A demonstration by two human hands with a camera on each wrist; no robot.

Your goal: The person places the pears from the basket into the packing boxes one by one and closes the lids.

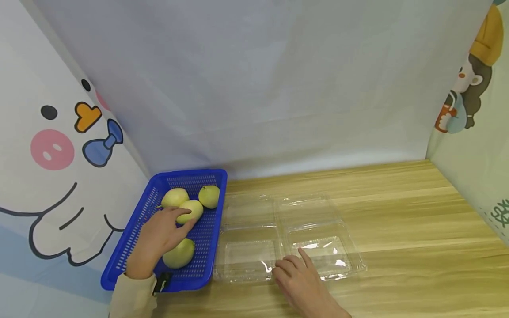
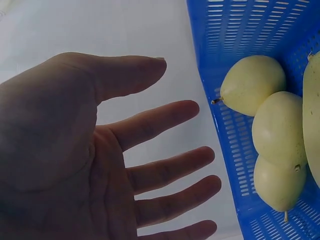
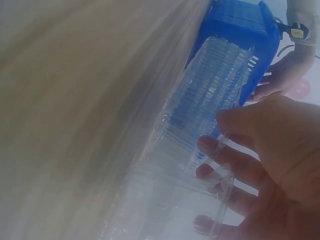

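Pears [image 1: 190,211], four, smooth and pale yellow-green, lay in the perforated blue plastic basket [image 1: 131,240] at the bench's [image 1: 397,229] left. Left hand [image 1: 159,236] reached over them, fingers spread, gripping nothing yet; next it needed to close round one. Right hand [image 1: 300,280] rested relaxed fingertips on the thin clear clamshell trays [image 1: 254,212].

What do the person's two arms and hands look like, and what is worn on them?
Both hands are bare, with no gloves or rings in view. The left hand comes out of a long cream sleeve, and a small black device with a yellow mark sits at that wrist. The right hand shows a bare wrist with no sleeve in view.
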